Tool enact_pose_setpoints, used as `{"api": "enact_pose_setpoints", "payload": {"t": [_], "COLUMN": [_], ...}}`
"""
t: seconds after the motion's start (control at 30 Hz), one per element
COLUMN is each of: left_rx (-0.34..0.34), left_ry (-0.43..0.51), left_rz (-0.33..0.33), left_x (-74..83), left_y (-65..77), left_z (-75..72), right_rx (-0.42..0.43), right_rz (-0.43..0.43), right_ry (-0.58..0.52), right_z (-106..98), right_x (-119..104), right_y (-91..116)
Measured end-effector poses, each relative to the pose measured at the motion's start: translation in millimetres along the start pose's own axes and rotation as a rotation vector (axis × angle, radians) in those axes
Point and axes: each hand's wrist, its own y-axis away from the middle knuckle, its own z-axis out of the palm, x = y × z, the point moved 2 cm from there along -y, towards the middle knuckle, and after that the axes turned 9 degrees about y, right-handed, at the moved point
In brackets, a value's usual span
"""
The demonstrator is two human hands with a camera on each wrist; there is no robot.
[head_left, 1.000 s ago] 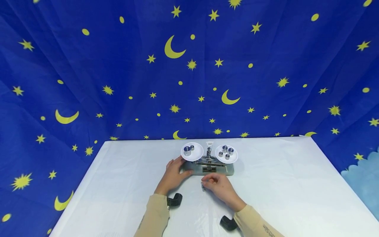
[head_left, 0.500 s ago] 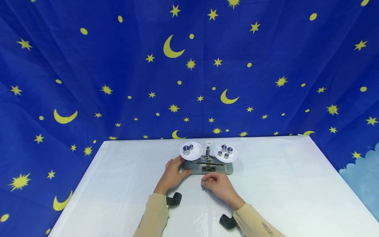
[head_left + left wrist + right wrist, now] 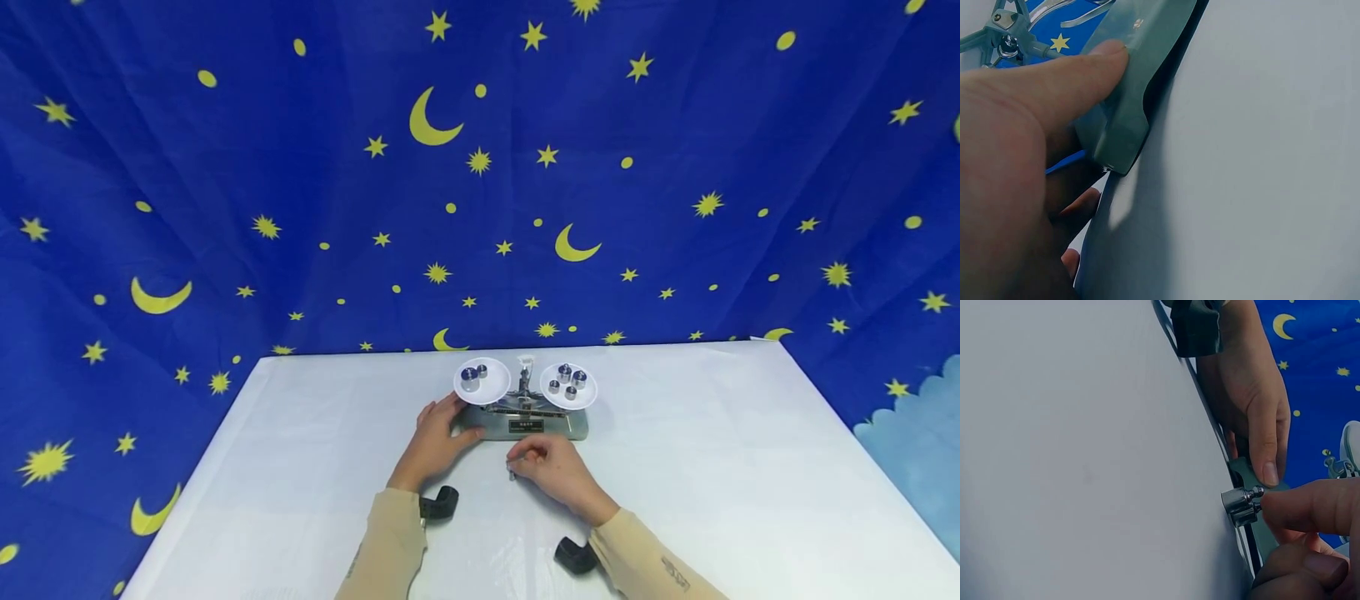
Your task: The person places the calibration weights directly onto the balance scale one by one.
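Note:
A balance scale (image 3: 557, 427) with a grey-green base and two white pans stands toward the back of the table. Its left pan (image 3: 497, 392) carries two metal weights, a larger (image 3: 469, 380) and a smaller (image 3: 482, 371). Several knobbed weights (image 3: 565, 372) sit on the right pan (image 3: 588, 397). My left hand (image 3: 435, 442) grips the left end of the base, thumb on top, other fingers partly hidden behind it. In front of the base, my right hand (image 3: 553, 472) pinches at the knobs of two small metal weights (image 3: 1235, 501) side by side on the table.
A white sheet (image 3: 712, 467) covers the table. Behind it hangs a blue cloth (image 3: 360, 208) with yellow moons and stars. Black wrist-worn devices (image 3: 441, 503) stick out inward from both sleeves, low over the table.
The head view has shifted slightly, so everything appears a little to the left. Both hands, the scale and the weights keep their places.

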Motion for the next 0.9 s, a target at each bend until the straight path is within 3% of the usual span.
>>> {"api": "enact_pose_setpoints", "payload": {"t": [0.9], "left_rx": [0.000], "left_ry": [0.004], "left_rz": [0.029], "left_x": [-1.4], "left_y": [-0.2], "left_z": [-1.3], "right_rx": [0.038], "right_rz": [-0.018], "right_ry": [0.041], "right_z": [2.9], "right_x": [0.3], "right_y": [-0.2]}}
